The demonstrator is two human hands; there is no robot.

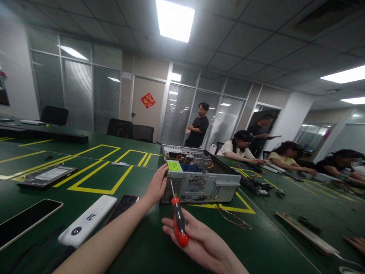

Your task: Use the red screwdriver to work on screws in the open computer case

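Note:
An open desktop computer case (209, 179) lies on the green table, its rear panel facing me and wiring visible inside. A metal box with a yellow-green label (173, 166) sits at its left rear corner. My left hand (157, 185) is against that corner, fingers bent round the edge; the fingertips are partly hidden. In my right hand (201, 236) rests a red and black screwdriver (179, 222), held loosely between thumb and palm with the other fingers partly extended. Its shaft points up toward the perforated left part of the rear panel; whether the tip touches cannot be made out.
Left of my arm are a hard drive (48, 175), a phone (28, 220), a white power bank (88, 220) and a dark phone (122, 207). Thin cables (234, 217) lie before the case. Yellow tape (94, 189) marks the table. Several people sit at the right; others stand behind.

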